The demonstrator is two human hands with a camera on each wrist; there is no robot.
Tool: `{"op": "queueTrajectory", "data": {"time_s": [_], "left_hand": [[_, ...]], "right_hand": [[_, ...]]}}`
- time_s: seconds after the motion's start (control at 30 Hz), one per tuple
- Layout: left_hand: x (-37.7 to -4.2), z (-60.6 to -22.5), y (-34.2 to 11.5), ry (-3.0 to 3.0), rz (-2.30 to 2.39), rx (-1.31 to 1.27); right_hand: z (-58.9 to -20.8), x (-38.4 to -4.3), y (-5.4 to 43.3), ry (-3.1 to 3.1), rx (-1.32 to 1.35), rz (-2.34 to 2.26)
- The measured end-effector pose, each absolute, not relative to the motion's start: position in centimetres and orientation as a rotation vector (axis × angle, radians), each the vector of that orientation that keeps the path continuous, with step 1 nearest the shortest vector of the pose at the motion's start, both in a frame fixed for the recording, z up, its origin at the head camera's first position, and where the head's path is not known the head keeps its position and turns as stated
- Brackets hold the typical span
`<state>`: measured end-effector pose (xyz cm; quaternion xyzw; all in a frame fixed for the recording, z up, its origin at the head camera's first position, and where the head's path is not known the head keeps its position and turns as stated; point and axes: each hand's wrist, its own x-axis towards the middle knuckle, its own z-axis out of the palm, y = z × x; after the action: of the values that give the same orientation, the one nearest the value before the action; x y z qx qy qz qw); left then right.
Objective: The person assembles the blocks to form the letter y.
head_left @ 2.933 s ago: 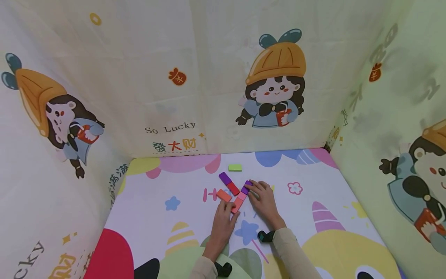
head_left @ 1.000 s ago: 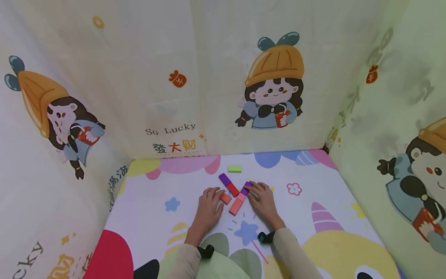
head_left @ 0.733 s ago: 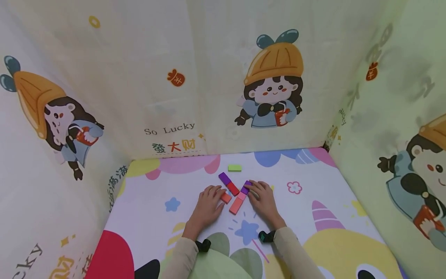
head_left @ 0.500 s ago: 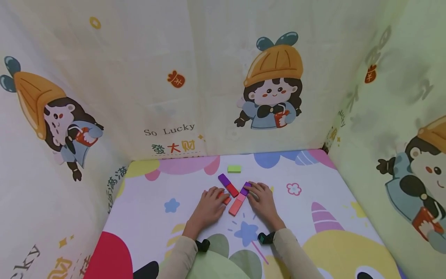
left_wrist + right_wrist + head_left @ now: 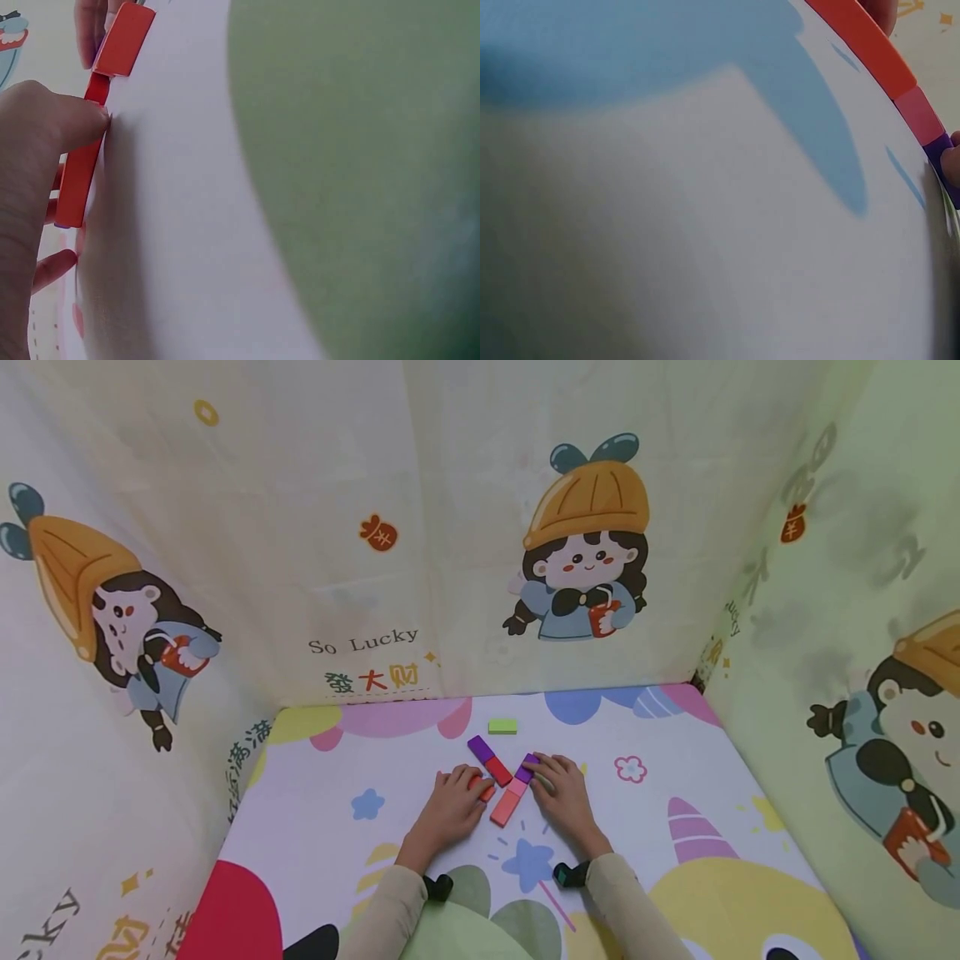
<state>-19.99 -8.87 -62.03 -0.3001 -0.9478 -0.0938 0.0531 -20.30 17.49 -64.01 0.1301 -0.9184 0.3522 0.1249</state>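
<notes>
In the head view my left hand [image 5: 450, 806] lies at the left of a small block group, pinching an orange block [image 5: 486, 794]. The left wrist view has the thumb on the near side of that orange block [image 5: 77, 187], with fingers behind it. My right hand [image 5: 562, 793] holds the purple block [image 5: 527, 768] at the far end of a slanting row. A pink block [image 5: 517, 787] and a salmon-orange block [image 5: 505, 808] continue this row toward me. Beyond the left hand, a red block [image 5: 498, 771] and another purple block [image 5: 481, 748] lie end to end, slanting the other way.
A light green block [image 5: 502, 727] lies alone farther back on the printed cloth [image 5: 420, 752]. Printed fabric walls [image 5: 450, 568] enclose the surface at the back and both sides. Each wrist wears a small black device [image 5: 572, 875].
My left hand has gone from the near salmon-orange block to the orange block at left, and its fingers have closed over it. The right hand stays at the purple block.
</notes>
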Motion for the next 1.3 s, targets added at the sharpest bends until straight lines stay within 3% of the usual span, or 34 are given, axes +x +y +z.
{"op": "queueTrajectory", "data": {"time_s": [0.83,1.3], "left_hand": [[-20.4,-60.5,-9.0,-2.84,-0.209,-0.856],[-18.5,-60.3,-9.3,-2.843,-0.216,-0.781]], "right_hand": [[-64.1,-20.3,17.6,-2.701,0.369,1.024],[-64.2,-20.4,17.7,-2.705,0.376,1.013]]}}
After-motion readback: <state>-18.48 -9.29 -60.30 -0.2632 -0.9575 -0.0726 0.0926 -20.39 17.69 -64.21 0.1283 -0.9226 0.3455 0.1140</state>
